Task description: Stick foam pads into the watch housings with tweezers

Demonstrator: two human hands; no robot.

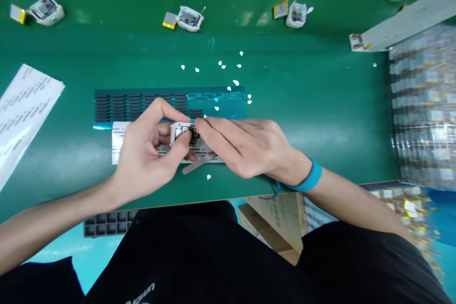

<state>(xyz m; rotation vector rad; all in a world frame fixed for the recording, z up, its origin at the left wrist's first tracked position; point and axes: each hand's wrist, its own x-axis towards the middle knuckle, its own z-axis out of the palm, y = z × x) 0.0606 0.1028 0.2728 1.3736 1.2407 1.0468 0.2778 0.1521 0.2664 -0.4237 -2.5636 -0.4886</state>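
My left hand [147,145] grips a small white plastic housing [173,134], its thumb pressed across the open side where a circuit board shows. Closed fingers of my right hand [245,145] meet the housing's right end. A flat grey stick [195,165] with a rounded tip comes out from beneath those fingers; the rest of it is hidden. Under both hands lies a white printed backing sheet [118,145]. Just behind is a blue film strip [217,96] bearing rows of dark narrow pads [135,99].
Along the back stand similar open housings [190,19] wired to yellow batteries [170,20]. Small white stickers [235,82] dot the green table [320,104]. A printed sheet [24,109] is at left, a grey bar [409,14] and stacked clear trays [423,109] at right.
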